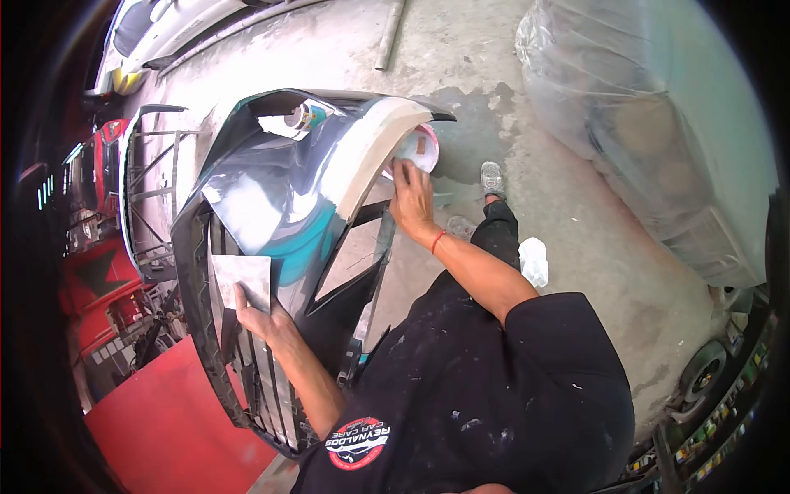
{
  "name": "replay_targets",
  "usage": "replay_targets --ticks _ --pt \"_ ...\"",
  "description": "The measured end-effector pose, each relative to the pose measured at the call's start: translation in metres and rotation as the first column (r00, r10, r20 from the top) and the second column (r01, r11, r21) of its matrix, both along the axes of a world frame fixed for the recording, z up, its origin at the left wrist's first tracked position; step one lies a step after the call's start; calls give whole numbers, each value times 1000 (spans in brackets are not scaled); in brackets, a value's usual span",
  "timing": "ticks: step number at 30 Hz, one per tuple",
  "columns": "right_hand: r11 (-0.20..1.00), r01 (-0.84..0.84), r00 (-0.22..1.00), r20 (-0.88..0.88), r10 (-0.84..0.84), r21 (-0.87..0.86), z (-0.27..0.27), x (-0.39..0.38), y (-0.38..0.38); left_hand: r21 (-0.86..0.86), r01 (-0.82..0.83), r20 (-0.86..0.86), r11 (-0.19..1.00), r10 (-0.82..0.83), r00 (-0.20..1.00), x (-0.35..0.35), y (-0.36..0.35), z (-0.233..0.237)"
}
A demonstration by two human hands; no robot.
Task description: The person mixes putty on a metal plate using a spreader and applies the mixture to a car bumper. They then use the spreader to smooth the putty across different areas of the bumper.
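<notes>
In my left hand [259, 319] is a pale grey square sheet [253, 273], pinched with one finger lying along its face. It is held over the slatted grille side of a car bumper [284, 202] with white, teal and beige patches. My right hand [411, 198], with a red band at the wrist, has its fingers bunched at the near edge of a round bucket [432, 152] with a pinkish rim. Inside the bucket shows a small brownish piece [421, 145]. Whatever sits between my right fingertips is hidden.
A can [306, 118] lies on the bumper's top. To the right stands a car covered in plastic sheeting [634, 132]. A white crumpled cloth or bag [533, 262] is on the floor near my leg. A red panel [164, 412] is at lower left, and a pipe [390, 37] lies beyond.
</notes>
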State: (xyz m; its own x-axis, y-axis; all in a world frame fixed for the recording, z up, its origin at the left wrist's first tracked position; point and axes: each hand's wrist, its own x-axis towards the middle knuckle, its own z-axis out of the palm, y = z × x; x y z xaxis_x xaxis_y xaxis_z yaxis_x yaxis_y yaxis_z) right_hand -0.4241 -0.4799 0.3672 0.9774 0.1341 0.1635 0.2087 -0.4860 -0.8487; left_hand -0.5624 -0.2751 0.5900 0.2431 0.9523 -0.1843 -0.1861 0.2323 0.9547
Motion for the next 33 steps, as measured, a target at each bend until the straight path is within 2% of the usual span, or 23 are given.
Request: replay_targets --ticks 1,2,4,6,8,10,12,16,19,22,24,25,27,28,30,31,32,33 --pt "997 -79 997 -3 79 -21 -1 -3 -5 -20 11 8 1000 -11 1000 1 -2 1" --pt "997 -78 997 -2 78 -22 -3 -2 -11 -20 12 9 1000 -12 1000 1 -2 1" --pt "997 73 995 -66 -73 -7 -7 2 -24 -8 12 24 1000 -12 1000 1 -2 2" --pt "993 114 991 -66 -114 11 -7 16 -35 -6 11 20 1000 -11 1000 -1 1 1" --pt "991 91 993 -82 -83 96 -2 34 -43 -10 16 12 1000 -16 1000 -1 0 -1" --pt "991 78 996 -51 -73 105 0 43 -42 -14 -11 -1 1000 11 1000 3 -4 3" --pt "984 36 992 -126 -14 175 0 45 -32 -21 4 11 1000 -4 1000 1 -1 1" --pt "981 41 993 -116 -20 188 9 45 -19 -17 10 17 1000 -10 1000 0 3 -1" --pt "964 35 979 -203 20 263 19 37 -22 -36 -3 10 999 3 1000 2 0 1" --pt "969 0 985 -167 43 249 18 23 -21 -42 -15 1 999 15 1000 6 -7 5" --pt "956 -105 991 -52 124 273 17 14 -23 -31 -16 0 999 16 1000 4 -5 3" --pt "956 -104 991 -50 123 275 16 11 -28 -19 -15 0 1000 15 1000 3 -4 3" --pt "939 -303 953 72 295 161 10 10 -46 -18 -10 -2 1000 10 1000 4 -3 3" --pt "939 -302 953 73 294 162 4 12 -49 -19 -12 -8 1000 12 1000 3 -3 3" --pt "989 -32 999 20 29 148 -10 20 -51 -14 -11 -11 1000 11 1000 2 -4 3" --pt "997 4 999 42 -7 78 -6 27 -51 -10 -8 -11 1000 7 1000 3 -4 3" --pt "997 4 999 41 -7 80 -2 33 -51 -8 -7 -12 1000 7 1000 2 -3 3" --pt "999 17 995 101 -13 -40 3 39 -50 -5 -9 -9 1000 9 1000 1 -2 2"
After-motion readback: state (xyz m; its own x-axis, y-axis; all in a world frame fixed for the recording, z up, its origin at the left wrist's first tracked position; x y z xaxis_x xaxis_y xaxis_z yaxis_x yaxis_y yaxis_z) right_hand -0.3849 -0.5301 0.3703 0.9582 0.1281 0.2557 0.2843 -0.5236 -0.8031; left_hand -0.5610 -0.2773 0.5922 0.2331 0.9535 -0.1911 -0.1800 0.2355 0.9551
